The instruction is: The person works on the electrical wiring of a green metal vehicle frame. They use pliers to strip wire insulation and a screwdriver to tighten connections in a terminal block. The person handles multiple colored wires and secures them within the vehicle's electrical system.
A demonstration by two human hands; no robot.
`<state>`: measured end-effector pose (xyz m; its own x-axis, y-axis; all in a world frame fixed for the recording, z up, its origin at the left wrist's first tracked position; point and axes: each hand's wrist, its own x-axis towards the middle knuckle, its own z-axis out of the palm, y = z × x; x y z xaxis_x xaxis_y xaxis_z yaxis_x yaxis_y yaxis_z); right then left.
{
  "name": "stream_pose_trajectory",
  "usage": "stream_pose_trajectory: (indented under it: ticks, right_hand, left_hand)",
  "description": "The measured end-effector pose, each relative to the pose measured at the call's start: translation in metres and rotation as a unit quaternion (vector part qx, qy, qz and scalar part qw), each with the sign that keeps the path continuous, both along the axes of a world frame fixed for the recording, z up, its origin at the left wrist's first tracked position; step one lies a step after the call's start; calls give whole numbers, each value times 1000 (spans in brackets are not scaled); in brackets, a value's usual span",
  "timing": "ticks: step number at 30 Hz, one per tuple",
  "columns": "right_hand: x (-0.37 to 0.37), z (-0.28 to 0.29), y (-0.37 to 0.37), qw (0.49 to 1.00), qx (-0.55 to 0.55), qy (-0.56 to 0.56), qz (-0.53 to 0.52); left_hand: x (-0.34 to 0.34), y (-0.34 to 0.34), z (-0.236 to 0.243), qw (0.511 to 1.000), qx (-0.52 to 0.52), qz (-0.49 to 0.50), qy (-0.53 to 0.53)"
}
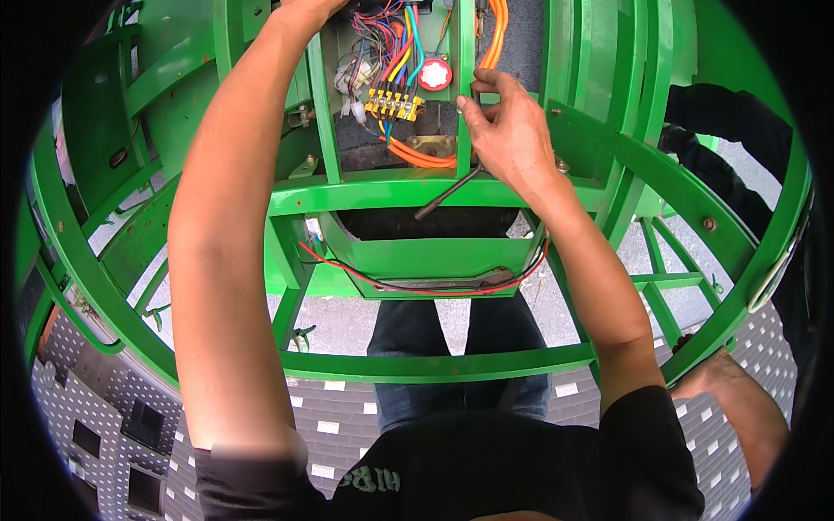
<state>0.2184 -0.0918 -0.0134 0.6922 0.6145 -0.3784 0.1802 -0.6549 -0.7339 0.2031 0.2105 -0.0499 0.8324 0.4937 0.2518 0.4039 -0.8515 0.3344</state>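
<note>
Right, right hand (512, 130) pinches a black hex key (452, 191) just beside the yellow terminal block (393, 105), left hand (317, 9) above it among wires (grip hidden): keep key seated, turn steady.

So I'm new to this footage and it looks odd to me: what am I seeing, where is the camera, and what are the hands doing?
The camera sits on a person's head and looks down, so the picture bulges like a fishbowl and the arms come up from the bottom. The person stands at a green metal frame of curved bars. In its open compartment are coloured wires, a yellow terminal block, a red round knob and orange cables. The right hand grips a dark L-shaped tool, perhaps a hex key. The left hand reaches into the wiring at the top edge; what it holds is hidden. Another person's dark sleeve shows at the right.
</note>
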Motion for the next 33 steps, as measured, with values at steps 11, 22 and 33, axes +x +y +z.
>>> stream_pose_trajectory:
  ticks: [11,22,33]
  right_hand:
    - [-7,2,-23,994,-18,88,-62]
    - [1,-89,79,983,-170,58,40]
    - [9,-83,87,968,-163,188,-32]
  left_hand:
    - [-160,-165,-1,775,-553,296,-71]
    - [-141,-210,-38,846,-395,328,-142]
    - [-142,-219,-37,926,-265,248,-101]
